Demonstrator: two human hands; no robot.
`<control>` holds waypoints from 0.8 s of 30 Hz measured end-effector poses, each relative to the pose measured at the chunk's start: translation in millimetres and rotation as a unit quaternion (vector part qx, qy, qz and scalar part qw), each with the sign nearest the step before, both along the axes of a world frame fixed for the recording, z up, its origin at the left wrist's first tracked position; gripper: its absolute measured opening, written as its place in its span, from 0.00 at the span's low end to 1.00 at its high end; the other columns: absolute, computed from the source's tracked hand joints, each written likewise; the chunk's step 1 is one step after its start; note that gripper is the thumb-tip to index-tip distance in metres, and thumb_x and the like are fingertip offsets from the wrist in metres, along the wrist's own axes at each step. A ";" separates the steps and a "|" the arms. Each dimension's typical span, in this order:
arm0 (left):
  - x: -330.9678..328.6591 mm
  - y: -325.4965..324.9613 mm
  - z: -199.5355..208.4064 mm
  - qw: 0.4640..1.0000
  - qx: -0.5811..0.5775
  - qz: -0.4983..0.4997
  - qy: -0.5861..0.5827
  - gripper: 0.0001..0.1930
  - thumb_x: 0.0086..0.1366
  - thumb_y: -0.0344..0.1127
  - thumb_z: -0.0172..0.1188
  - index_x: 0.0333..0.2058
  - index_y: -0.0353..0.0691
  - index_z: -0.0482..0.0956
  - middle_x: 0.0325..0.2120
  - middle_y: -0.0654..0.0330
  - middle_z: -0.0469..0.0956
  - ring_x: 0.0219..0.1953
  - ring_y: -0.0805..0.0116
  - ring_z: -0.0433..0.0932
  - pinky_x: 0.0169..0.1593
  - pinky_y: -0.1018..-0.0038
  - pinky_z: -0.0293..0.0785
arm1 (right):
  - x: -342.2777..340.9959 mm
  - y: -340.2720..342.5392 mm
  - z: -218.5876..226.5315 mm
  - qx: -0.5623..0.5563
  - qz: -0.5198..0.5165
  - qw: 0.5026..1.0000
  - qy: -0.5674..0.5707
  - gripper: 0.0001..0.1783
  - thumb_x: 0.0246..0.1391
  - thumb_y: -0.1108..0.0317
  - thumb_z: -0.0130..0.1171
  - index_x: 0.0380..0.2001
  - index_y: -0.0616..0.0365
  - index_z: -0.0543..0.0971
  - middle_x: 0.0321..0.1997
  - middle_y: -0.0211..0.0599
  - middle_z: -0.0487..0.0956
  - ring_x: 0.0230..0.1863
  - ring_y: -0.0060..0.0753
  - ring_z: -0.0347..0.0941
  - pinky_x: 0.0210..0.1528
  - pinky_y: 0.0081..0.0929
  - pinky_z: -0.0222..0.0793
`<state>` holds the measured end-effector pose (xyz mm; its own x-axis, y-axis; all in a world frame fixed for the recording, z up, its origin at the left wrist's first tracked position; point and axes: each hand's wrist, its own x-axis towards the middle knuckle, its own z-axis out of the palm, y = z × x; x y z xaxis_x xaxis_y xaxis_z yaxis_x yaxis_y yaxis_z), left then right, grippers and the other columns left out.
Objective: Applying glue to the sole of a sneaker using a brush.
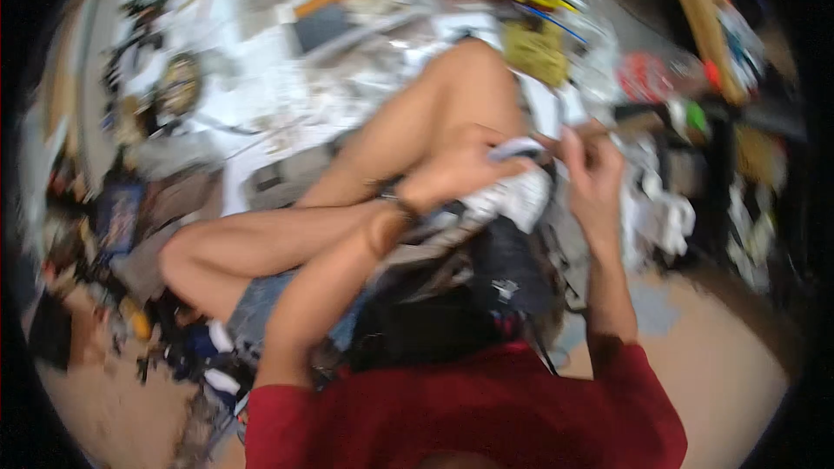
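Note:
My left hand (465,169) reaches across my lap with its fingers closed round a small pale, curved thing (519,149), whitish with a bluish-purple edge. Blur hides what kind it is. Just below that hand, a white patterned cloth (517,200) lies bunched over my lap. To the right, my right hand (592,161) is raised, its fingers curled in toward the thumb. Anything between those fingertips is too small or smeared to name. The two hands are a short way apart. A black fabric thing (512,265) rests against my body beneath the cloth.
Beyond my bent bare legs (434,108) are white papers (269,91) and a grey-rimmed tray (421,13). A mustard-yellow pouch (534,52) lies near my knee. Clutter crowds both sides, including a red round thing (645,76) and a wooden plank (708,26).

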<state>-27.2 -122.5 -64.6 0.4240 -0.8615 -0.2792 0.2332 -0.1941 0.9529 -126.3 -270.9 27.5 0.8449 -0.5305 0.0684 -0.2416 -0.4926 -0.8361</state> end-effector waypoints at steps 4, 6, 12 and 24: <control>-5.6 -22.4 9.1 0.990 0.006 0.014 -0.141 0.21 0.54 0.51 0.69 0.31 0.35 0.84 0.21 0.45 0.79 0.22 0.54 0.77 0.34 0.64 0.74 | -12.7 -16.3 -1.4 -0.013 -0.011 1.000 0.022 0.09 0.65 0.72 0.53 0.33 0.69 0.75 0.27 0.37 0.79 0.32 0.21 0.77 0.33 0.23 0.74; -7.0 -18.3 6.9 0.991 -0.061 0.033 -0.110 0.17 0.56 0.48 0.69 0.32 0.38 0.85 0.21 0.48 0.79 0.20 0.58 0.74 0.31 0.67 0.72 | -6.9 -11.2 5.7 -0.044 0.026 0.998 0.029 0.09 0.65 0.73 0.53 0.32 0.69 0.73 0.26 0.37 0.77 0.32 0.22 0.77 0.34 0.23 0.73; -8.4 -15.5 4.5 0.989 -0.046 0.034 -0.135 0.19 0.54 0.49 0.70 0.29 0.35 0.84 0.20 0.45 0.77 0.20 0.56 0.75 0.30 0.63 0.71 | -12.0 -24.5 -6.2 -0.037 0.032 0.998 0.030 0.11 0.67 0.69 0.51 0.32 0.66 0.72 0.25 0.32 0.73 0.29 0.19 0.72 0.30 0.21 0.68; -6.9 -13.3 5.5 0.988 -0.031 0.042 -0.146 0.23 0.53 0.53 0.68 0.31 0.34 0.85 0.23 0.46 0.81 0.24 0.55 0.80 0.33 0.63 0.74 | -5.1 -8.4 -3.9 -0.072 0.027 0.997 0.023 0.13 0.68 0.65 0.51 0.35 0.68 0.71 0.29 0.37 0.74 0.32 0.32 0.81 0.34 0.25 0.74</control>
